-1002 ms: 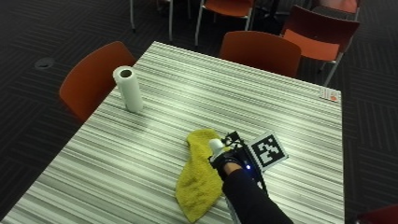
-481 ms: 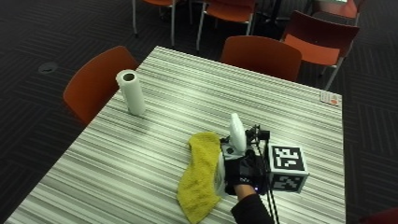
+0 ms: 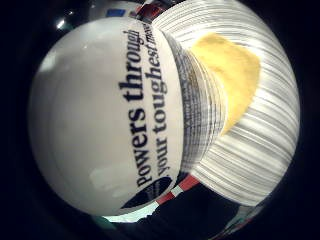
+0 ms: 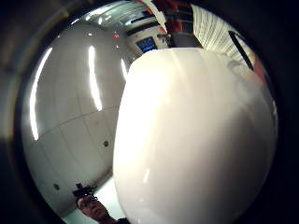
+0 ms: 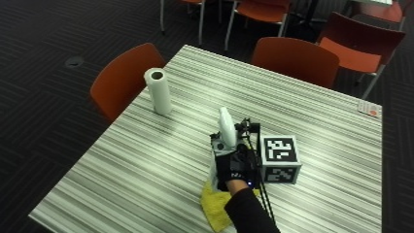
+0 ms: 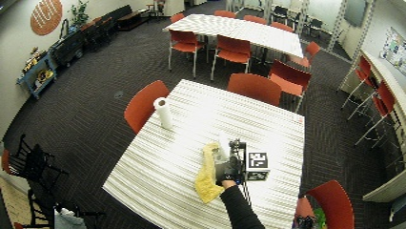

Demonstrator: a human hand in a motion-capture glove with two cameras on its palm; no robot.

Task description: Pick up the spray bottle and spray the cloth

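My gloved right hand (image 5: 235, 167) grips the white spray bottle (image 5: 226, 127) around its body and holds it upright above the striped table (image 5: 148, 160). The bottle's top points away from me. Below and just in front of the hand lies the crumpled yellow cloth (image 5: 215, 209), partly hidden by my sleeve. In the little finger side palm view the bottle's printed label (image 3: 110, 115) fills most of the picture, with the cloth (image 3: 227, 75) on the table behind it. The bottle's plain white side (image 4: 196, 135) fills the thumb side palm view. The wide outside view shows hand (image 6: 228, 170), bottle (image 6: 221, 144) and cloth (image 6: 207, 175).
A white paper towel roll (image 5: 158, 91) stands near the table's far left edge. Orange chairs (image 5: 119, 85) ring the table. A small card (image 5: 369, 108) lies at the far right corner.
My hand has raised the spray bottle from the cloth's side to upright above the table. The outside camera has shifted too.
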